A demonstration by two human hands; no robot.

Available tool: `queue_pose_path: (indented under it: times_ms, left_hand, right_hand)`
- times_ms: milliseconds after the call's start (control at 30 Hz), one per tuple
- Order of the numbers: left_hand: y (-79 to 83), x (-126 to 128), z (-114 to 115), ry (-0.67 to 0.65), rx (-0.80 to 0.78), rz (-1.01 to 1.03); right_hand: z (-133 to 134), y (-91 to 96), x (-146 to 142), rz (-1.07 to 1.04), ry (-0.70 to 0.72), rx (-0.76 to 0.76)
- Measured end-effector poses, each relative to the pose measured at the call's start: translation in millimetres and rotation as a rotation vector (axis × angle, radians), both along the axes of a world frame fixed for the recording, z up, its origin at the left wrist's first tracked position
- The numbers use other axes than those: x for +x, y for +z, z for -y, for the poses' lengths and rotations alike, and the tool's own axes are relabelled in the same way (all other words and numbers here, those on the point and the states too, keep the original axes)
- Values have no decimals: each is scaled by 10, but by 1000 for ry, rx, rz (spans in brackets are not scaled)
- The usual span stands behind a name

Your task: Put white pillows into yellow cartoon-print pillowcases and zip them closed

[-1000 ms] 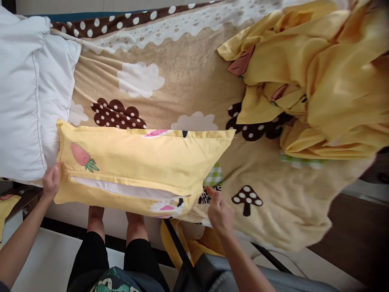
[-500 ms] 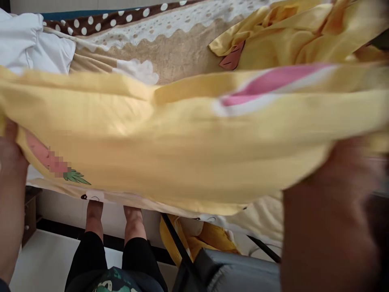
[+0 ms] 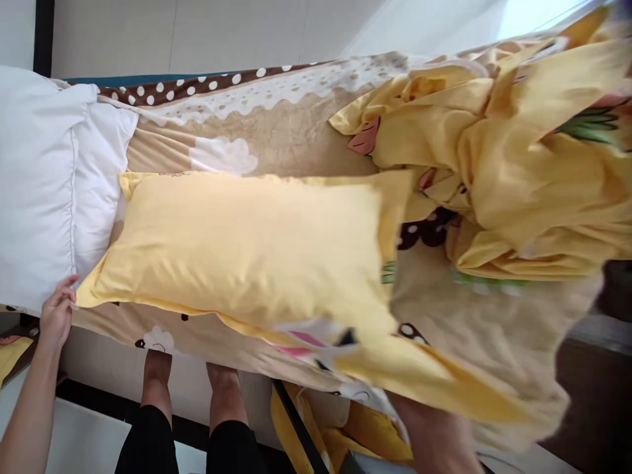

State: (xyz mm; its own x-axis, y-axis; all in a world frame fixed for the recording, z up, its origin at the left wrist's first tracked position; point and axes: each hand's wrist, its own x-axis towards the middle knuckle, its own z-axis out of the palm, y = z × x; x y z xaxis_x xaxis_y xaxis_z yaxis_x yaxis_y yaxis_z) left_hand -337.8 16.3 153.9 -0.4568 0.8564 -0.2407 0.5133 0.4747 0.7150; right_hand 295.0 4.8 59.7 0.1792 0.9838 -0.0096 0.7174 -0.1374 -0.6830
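Observation:
A pillow in a yellow pillowcase point(image 3: 247, 243) lies across the bed in front of me, its right end smeared by motion. At its near left corner, my left hand point(image 3: 59, 309) is closed, with the corner of the case between its fingers. My right hand point(image 3: 429, 424) is at the near right edge, partly beneath the loose yellow flap; its fingers are hidden and blurred. Part of a pink, white and black print shows on the near side of the case.
White pillows point(image 3: 39, 191) are at the left end of the bed. Crumpled yellow printed bedding point(image 3: 533, 151) is heaped at the right. A beige patterned sheet point(image 3: 296, 118) covers the bed. Yellow cloth point(image 3: 375, 431) and a dark bar point(image 3: 299, 428) are below the near edge.
The pillow has gone from stretched up close in front of me to lying lower on the bed. Both hands have moved down, and the view takes in more of the wall and bed.

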Motion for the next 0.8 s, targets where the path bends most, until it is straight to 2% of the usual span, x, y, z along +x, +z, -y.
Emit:
queue_pose_path:
  times_ms: [67, 100, 167, 200, 267, 333, 400, 467, 533, 633, 700, 733, 800]
  left_hand:
    - [-104, 18, 177, -1, -87, -63]
    - [-115, 97, 185, -37, -106, -85]
    - [-95, 420, 36, -167, -94, -112]
    - [-86, 664, -108, -256, -70, -124]
    - [-118, 1282, -482, -459, 16, -157]
    - [-258, 1959, -890, -646, 72, -216]
    - [-507, 2507, -1236, -787, 93, -273]
    - [-807, 2753, -1448, -813, 64, -349]
    - [-1069, 2636, -1503, -709, -4, -449]
    - [-1275, 1989, -1389, -434, -114, -577]
    - [-1279, 1534, -1320, -388, -190, -552]
    - [-1250, 1379, -1324, -372, -220, -525]
    - [-1148, 1299, -1432, -344, -196, -495]
  right_hand:
    - [207, -111, -4, 15, -135, 9]
    - [273, -134, -46, 54, -225, 1]
    - [272, -113, -266, 150, -352, -26]
    - [192, -79, -457, 182, -354, -36]
    - [-122, 2, -985, 182, -221, -26]
    - [-566, 57, -1600, 197, -36, -11]
    - [-1014, 40, -2100, 208, 142, -3]
    - [-1352, -74, -2295, 208, 310, -48]
    - [-1522, -268, -2111, 230, 346, -106]
    - [-1533, -551, -1364, 294, 156, -194]
    - [-1507, -642, -903, 315, 64, -235]
    - [-1514, -649, -776, 319, 36, -245]
    - [-1580, -598, -805, 321, -9, -238]
